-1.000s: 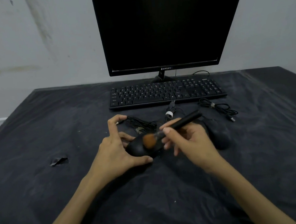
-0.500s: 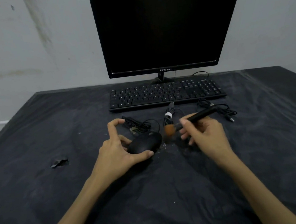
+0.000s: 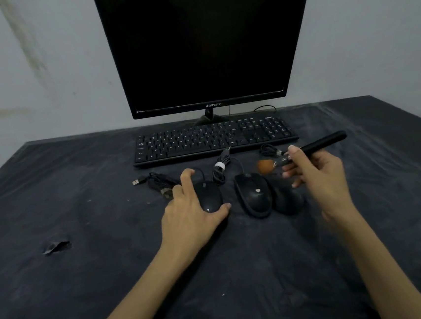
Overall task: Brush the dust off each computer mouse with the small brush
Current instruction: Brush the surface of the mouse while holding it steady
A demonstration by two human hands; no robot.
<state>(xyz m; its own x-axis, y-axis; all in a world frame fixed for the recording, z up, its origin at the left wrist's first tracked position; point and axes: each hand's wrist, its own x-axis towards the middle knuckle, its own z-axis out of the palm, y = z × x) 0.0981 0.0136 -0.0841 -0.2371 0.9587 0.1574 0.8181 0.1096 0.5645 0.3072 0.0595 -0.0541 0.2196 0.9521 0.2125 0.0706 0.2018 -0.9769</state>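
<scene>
Centrally, three black computer mice are lying side by side on the dark dusty table cover (image 3: 88,287). The left mouse (image 3: 209,196) is sitting under the left hand (image 3: 192,212), whose thumb is pressing its near right edge while the index finger is reaching past its far left side toward 11 o'clock; the fingers are spread in a loose, half-open clasp around the mouse body. At 3 o'clock from it, just beside but apart, the middle mouse (image 3: 254,196) is lying bare, with a small pale mark on its back. The right mouse (image 3: 286,199) is touching the middle one at its 3 o'clock side and is partly darkened by shadow. The right hand (image 3: 319,174) is hovering above and at 2 o'clock from the right mouse, its fingers curled closed on the black handle of the small brush (image 3: 306,151). The handle is pointing toward 2 o'clock, and the orange bristles (image 3: 266,166) are hanging in the air at 1 o'clock from the middle mouse, touching no mouse. Coiled cables (image 3: 219,168) are lying between the mice and the keyboard (image 3: 212,139) at 12 o'clock, with a USB plug (image 3: 136,182) at 10 o'clock from the left mouse. Behind the keyboard, a dark monitor (image 3: 203,44) is standing.
</scene>
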